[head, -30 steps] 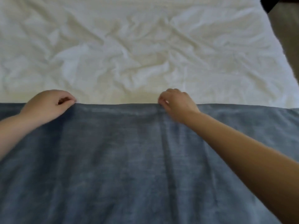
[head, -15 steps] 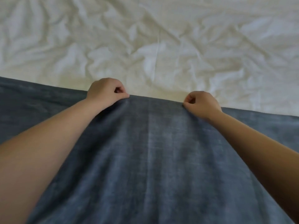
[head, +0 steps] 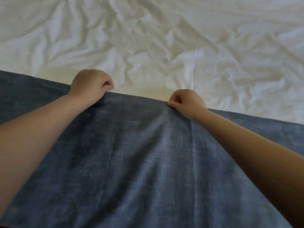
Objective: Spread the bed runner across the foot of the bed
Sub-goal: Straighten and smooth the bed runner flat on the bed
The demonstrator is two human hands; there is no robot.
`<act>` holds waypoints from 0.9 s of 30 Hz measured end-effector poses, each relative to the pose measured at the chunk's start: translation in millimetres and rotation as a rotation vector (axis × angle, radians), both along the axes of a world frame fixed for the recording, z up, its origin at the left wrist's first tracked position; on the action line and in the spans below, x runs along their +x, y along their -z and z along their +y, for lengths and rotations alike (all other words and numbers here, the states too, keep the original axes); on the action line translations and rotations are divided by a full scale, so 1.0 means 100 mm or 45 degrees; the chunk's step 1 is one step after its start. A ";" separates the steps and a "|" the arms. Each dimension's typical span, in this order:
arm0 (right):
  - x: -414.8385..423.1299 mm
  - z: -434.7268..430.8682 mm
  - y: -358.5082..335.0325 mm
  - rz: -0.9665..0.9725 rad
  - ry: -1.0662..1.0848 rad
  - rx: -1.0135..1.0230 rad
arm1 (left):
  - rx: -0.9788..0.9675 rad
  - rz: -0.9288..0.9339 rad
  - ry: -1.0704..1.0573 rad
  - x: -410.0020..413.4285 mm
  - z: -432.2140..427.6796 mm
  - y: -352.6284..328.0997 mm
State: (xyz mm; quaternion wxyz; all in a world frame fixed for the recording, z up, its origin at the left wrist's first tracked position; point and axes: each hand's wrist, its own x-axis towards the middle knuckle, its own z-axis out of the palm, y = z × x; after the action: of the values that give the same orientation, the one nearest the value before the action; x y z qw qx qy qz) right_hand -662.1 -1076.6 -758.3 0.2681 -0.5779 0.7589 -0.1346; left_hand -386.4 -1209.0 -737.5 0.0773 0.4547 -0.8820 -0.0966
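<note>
Both my left hand (head: 89, 87) and right hand (head: 185, 102) pinch the runner's (head: 131, 162) far edge, its length running sideways beyond each.

Two hands (head: 89, 84) (head: 187, 102), one bed runner (head: 131, 162), one sheet (head: 148, 38)

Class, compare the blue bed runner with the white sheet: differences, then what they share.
The bed runner is dark blue-grey; the sheet is white. The runner shows few long folds; the sheet is crumpled all over. The left hand and right hand grip the runner's edge, not the sheet. Both are cloth.
</note>
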 end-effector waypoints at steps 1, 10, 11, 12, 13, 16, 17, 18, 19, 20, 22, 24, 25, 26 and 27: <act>0.01 0.00 0.02 0.022 0.021 -0.005 | 0.005 0.051 -0.060 0.01 -0.04 0.00; 0.39 -0.20 -0.06 -0.081 0.007 -0.056 | 0.457 -0.002 -0.010 0.50 -0.23 -0.04; 0.44 -0.25 -0.05 -0.071 -0.001 -0.061 | 0.409 -0.003 0.007 0.50 -0.24 -0.02; 0.49 -0.29 -0.05 -0.044 0.002 -0.057 | 0.355 0.002 0.021 0.49 -0.25 0.01; 0.53 -0.32 -0.03 -0.004 0.013 -0.047 | 0.304 0.016 0.033 0.48 -0.26 0.04; 0.60 -0.31 0.01 0.101 0.044 -0.051 | 0.184 0.049 0.089 0.49 -0.25 0.10; 0.61 -0.29 0.01 0.103 0.050 -0.066 | 0.163 0.042 0.105 0.52 -0.25 0.10; 0.61 -0.27 0.00 0.088 0.052 -0.080 | 0.158 0.036 0.112 0.55 -0.25 0.09; 0.61 -0.26 -0.01 0.072 0.043 -0.085 | 0.166 0.034 0.108 0.60 -0.26 0.08; 0.61 -0.26 -0.03 0.073 0.023 -0.077 | 0.182 0.033 0.094 0.66 -0.29 0.06; 0.60 -0.29 -0.04 0.122 -0.008 -0.036 | 0.204 0.013 0.052 0.79 -0.37 0.04; 0.63 -0.32 -0.03 0.214 -0.026 -0.012 | 0.187 -0.034 0.043 0.86 -0.43 0.02; 0.65 -0.33 -0.02 0.260 -0.036 -0.017 | 0.170 -0.067 0.067 0.86 -0.44 0.02; 0.67 -0.33 -0.01 0.287 -0.037 -0.029 | 0.163 -0.095 0.097 0.86 -0.44 0.00; 0.68 -0.31 -0.01 0.288 -0.025 -0.042 | 0.172 -0.111 0.121 0.85 -0.44 -0.02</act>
State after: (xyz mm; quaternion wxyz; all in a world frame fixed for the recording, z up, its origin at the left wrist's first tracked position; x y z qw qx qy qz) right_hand -594.2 -1108.1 -757.5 0.1726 -0.6011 0.7763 -0.0786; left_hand -301.1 -1253.1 -736.0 0.0032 0.4204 -0.8965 -0.1395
